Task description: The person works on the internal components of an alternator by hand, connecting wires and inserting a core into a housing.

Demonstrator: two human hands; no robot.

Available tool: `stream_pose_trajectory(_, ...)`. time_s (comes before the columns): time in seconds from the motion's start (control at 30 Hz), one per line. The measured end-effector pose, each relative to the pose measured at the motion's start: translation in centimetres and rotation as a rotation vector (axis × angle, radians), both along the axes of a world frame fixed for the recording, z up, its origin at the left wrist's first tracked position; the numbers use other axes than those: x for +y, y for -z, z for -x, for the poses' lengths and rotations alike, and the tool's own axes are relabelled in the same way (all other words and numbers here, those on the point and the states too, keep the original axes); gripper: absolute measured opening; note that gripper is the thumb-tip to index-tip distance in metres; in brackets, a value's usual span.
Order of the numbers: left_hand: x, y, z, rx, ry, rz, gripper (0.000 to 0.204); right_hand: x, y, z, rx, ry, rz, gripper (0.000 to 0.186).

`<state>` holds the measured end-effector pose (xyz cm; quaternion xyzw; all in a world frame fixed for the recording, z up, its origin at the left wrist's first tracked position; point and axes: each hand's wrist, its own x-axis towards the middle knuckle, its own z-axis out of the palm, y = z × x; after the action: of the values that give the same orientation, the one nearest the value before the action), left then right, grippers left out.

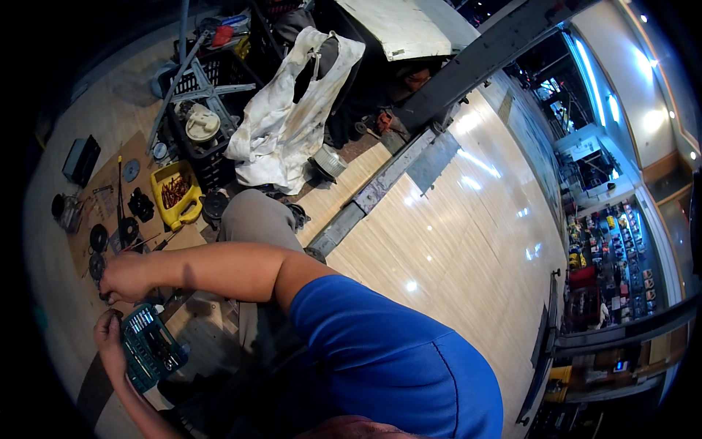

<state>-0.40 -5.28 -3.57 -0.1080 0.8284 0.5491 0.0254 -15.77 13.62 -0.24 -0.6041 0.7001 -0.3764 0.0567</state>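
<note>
My right hand (124,279) reaches across to the far left, its fingers curled against a dark round part (96,265) on the floor side. Below it, my left hand (109,338) is closed, with a small dark thing at its fingertips too small to make out. Next to the left hand lies an open green socket set case (151,351) with sockets and bits in its slots. Above the right hand are a black ring (99,237) and several dark motor-like parts (141,205) on a cardboard sheet (133,157).
A yellow cut-open jug (175,192) holds small rusty pieces. Behind it, a black crate (212,167) carries a white pump-like part (202,123). A stained white cloth (274,117) hangs nearby. A metal beam (387,175) crosses the tiled floor. Shelves of goods (618,252) stand far right.
</note>
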Motion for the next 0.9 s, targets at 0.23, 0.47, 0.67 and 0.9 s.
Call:
stream_pose_trajectory(0.23,0.3,-0.4,0.2,0.134,-0.219,-0.34,0.028,-0.8,-0.5,-1.6,-0.031,0.056,0.014,0.019)
stream_pose_trajectory(0.47,0.1,-0.3,0.2,0.145,-0.295,-0.403,0.021,-0.8,-1.4,-2.8,-0.022,0.122,-0.048,0.024)
stream_pose_trajectory(0.67,-0.3,1.3,0.7,0.2,-0.38,0.226,0.025,-1.6,-0.4,-3.1,-0.136,0.108,-0.069,0.032)
stream_pose_trajectory(0.9,2.8,-0.8,0.8,0.134,-0.259,0.489,0.02,-1.5,-0.6,-2.5,-0.013,0.071,-0.281,0.031)
